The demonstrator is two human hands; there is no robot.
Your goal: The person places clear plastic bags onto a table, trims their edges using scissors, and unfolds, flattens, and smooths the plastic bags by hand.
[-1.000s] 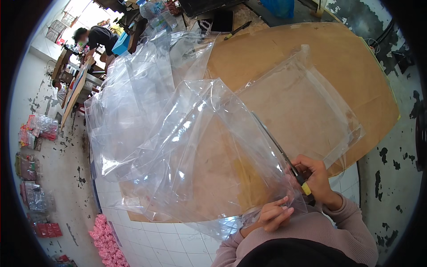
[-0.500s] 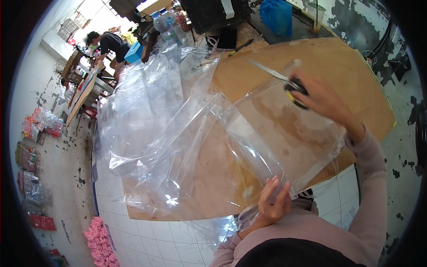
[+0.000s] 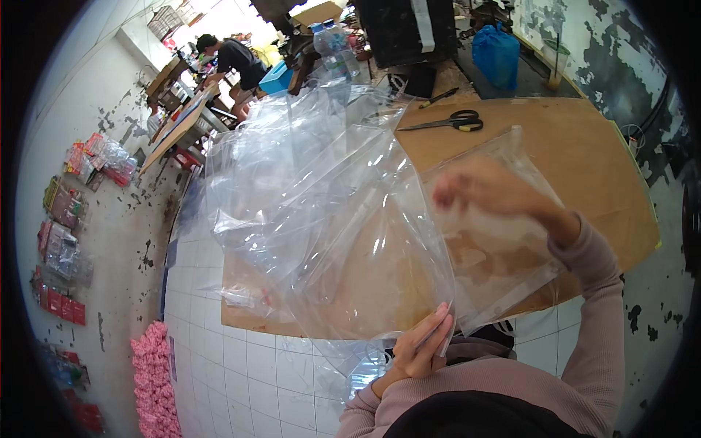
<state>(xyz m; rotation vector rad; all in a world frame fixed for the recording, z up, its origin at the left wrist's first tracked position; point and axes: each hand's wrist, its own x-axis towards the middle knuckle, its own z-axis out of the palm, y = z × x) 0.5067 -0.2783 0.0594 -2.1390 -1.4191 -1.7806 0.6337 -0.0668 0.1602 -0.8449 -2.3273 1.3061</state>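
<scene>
My left hand (image 3: 421,344) is at the near edge of the table, its fingers pressed together on the edge of a clear plastic sheet (image 3: 376,248). Above a second clear plastic piece (image 3: 485,255) on the right hovers my right hand (image 3: 485,188), blurred, its fingers curled; whether they grip anything I cannot tell. Beyond that hand, scissors (image 3: 458,123) with black and yellow handles lie on the brown tabletop (image 3: 591,168). More crumpled clear plastic (image 3: 277,160) spreads over the table's left side.
At the back stand a black box (image 3: 405,36), a blue plastic bag (image 3: 496,57) and clear bottles (image 3: 332,47). A cutter knife (image 3: 438,98) lies near the scissors. Far left, another person (image 3: 237,62) bends over a table. Pink bundled material (image 3: 155,383) is at lower left.
The scissors have left my right hand and now lie on the table. That hand has come nearer and to the left. The clear sheet by my left hand has shifted and spread out.
</scene>
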